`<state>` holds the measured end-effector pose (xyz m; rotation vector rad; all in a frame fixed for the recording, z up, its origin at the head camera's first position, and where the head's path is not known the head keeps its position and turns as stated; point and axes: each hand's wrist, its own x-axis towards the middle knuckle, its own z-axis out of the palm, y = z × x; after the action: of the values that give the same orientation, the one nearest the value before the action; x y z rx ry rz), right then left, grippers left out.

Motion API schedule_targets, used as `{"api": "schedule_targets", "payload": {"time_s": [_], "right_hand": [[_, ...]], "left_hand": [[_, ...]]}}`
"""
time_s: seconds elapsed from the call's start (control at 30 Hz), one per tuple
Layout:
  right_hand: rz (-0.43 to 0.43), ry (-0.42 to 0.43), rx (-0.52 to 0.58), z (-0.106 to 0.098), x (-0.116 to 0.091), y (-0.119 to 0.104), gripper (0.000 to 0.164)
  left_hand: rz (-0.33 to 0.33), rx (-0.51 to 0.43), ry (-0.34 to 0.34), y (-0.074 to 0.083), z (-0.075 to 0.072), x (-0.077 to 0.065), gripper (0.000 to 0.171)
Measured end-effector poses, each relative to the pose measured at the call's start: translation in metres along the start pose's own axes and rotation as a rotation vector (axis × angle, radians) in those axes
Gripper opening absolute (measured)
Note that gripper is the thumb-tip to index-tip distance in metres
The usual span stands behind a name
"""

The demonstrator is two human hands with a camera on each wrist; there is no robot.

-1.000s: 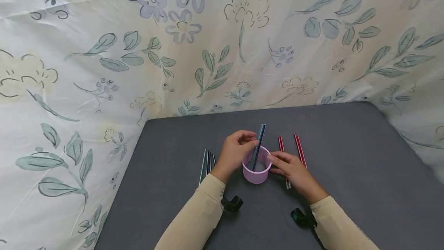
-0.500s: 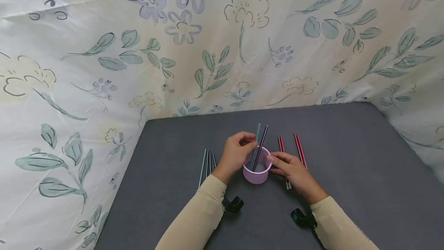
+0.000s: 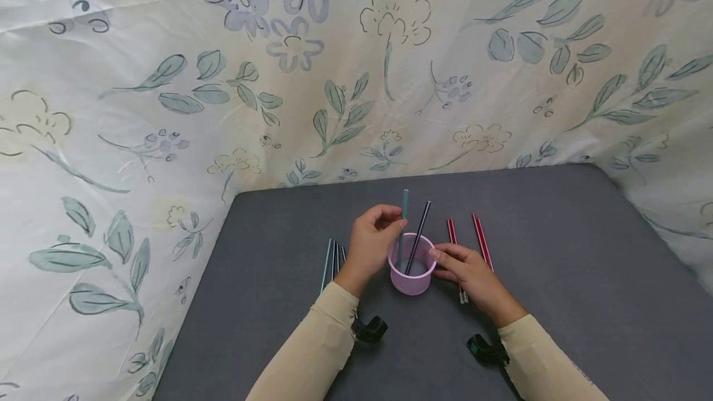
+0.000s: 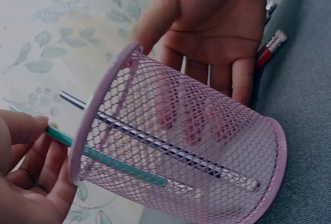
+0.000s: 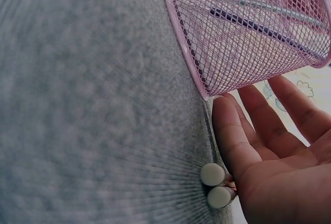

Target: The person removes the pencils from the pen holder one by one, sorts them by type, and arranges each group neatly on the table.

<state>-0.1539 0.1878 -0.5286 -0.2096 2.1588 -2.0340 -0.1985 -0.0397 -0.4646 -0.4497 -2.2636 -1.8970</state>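
Note:
My left hand (image 3: 374, 241) pinches a green pencil (image 3: 405, 201) that stands in the pink mesh pencil cup (image 3: 411, 284). A dark blue striped pencil (image 3: 421, 228) leans in the same cup, apart from the green one. In the left wrist view, the eraser end of the blue pencil (image 4: 240, 180) is low in the cup. My right hand (image 3: 468, 271) touches the cup's right side, its thumb at the rim and its fingers fairly straight along the mesh, as the right wrist view shows too.
Several pencils (image 3: 333, 258) lie on the grey table (image 3: 267, 339), left of the left hand and partly hidden by it. Red pencils (image 3: 481, 240) lie to the right, partly behind the right hand. A floral cloth (image 3: 345, 48) hangs behind the table.
The green and blue pencils, first close together, have separated. My left hand has moved slightly left with the green pencil, now more upright. The right hand and the cup have hardly moved.

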Motion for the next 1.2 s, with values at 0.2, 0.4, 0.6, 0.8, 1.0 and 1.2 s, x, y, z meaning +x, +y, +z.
{"api": "schedule_targets", "payload": {"time_s": [0.2, 0.4, 0.6, 0.8, 1.0, 1.2], "right_hand": [[0.007, 0.006, 0.012, 0.001, 0.001, -0.002, 0.046], [0.002, -0.001, 0.027, 0.0, 0.001, -0.004, 0.046], [0.002, -0.007, 0.026, -0.002, 0.001, -0.006, 0.046], [0.005, 0.0, 0.035, -0.002, 0.001, -0.007, 0.044], [0.01, -0.002, 0.033, -0.002, 0.001, -0.007, 0.044], [0.019, -0.003, 0.015, -0.003, 0.0, -0.009, 0.045]], "left_hand": [[0.055, -0.062, 0.008, 0.003, -0.006, 0.003, 0.015], [0.079, -0.138, -0.003, 0.009, -0.013, 0.002, 0.016], [0.122, -0.213, 0.0, 0.014, -0.022, 0.0, 0.018], [0.145, -0.276, 0.021, 0.02, -0.031, 0.001, 0.019], [0.142, -0.339, 0.028, 0.023, -0.044, 0.0, 0.022], [0.132, -0.344, 0.061, 0.026, -0.055, 0.001, 0.024]]}}
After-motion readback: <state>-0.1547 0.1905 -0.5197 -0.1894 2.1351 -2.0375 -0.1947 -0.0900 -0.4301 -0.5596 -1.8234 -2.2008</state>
